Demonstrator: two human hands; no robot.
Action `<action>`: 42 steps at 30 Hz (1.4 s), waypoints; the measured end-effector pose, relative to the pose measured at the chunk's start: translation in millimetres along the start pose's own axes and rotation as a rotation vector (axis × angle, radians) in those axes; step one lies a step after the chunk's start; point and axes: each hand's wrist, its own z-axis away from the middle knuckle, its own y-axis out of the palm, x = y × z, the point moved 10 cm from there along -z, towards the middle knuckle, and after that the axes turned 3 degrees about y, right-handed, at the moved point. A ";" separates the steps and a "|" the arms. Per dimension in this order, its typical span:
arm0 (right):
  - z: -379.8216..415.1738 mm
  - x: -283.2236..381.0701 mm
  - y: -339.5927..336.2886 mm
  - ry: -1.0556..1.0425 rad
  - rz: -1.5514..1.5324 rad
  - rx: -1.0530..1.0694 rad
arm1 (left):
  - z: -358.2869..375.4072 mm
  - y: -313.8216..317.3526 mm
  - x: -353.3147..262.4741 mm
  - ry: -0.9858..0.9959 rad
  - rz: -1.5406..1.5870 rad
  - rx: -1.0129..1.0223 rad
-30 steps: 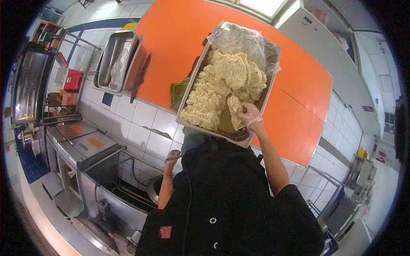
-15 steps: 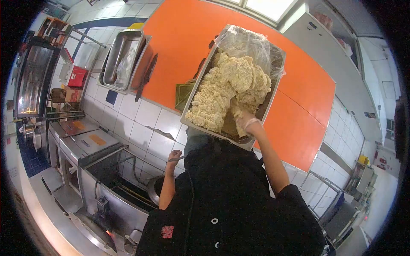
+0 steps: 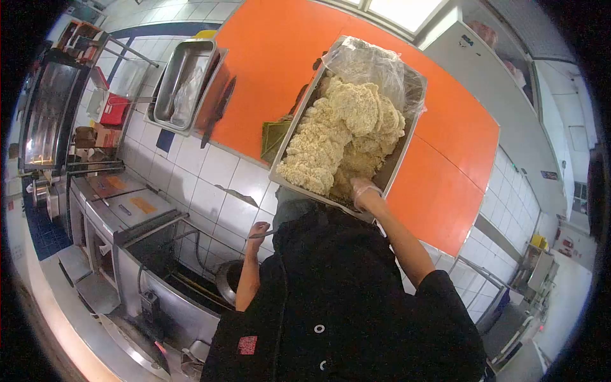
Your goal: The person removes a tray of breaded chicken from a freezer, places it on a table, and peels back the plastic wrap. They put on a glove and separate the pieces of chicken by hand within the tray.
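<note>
A deep metal tray (image 3: 391, 186) holds stacked pieces of breaded meat (image 3: 354, 109), with loose crumbs (image 3: 344, 184) in its near right part. My right hand (image 3: 364, 190), in a clear plastic glove, reaches over the near edge into those crumbs; its fingertips are hidden, and I cannot tell whether they grip a piece. Clear plastic wrap (image 3: 372, 67) lies bunched over the tray's far end. Away from the tray, my left hand (image 3: 258, 230) hangs low at my side, closed on a thin grey strip (image 3: 262, 235) that runs toward my black jacket.
The tray rests on an orange tabletop (image 3: 273, 57). A folded green cloth (image 3: 272, 137) sits left of it. Farther left is a steel pan (image 3: 167, 95) with plastic inside. Fryer equipment (image 3: 172, 267) stands at lower left, near a round metal pot (image 3: 228, 280). A white fridge (image 3: 484, 76) is at right.
My right hand has drawn back toward the tray's near edge and down into the crumbs. The breaded piece at its fingers before no longer shows. The left hand stays about where it was.
</note>
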 end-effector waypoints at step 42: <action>-46.1 -23.4 5.0 0.019 -0.188 -0.068 | 30.7 10.6 -56.8 -0.224 0.043 -0.034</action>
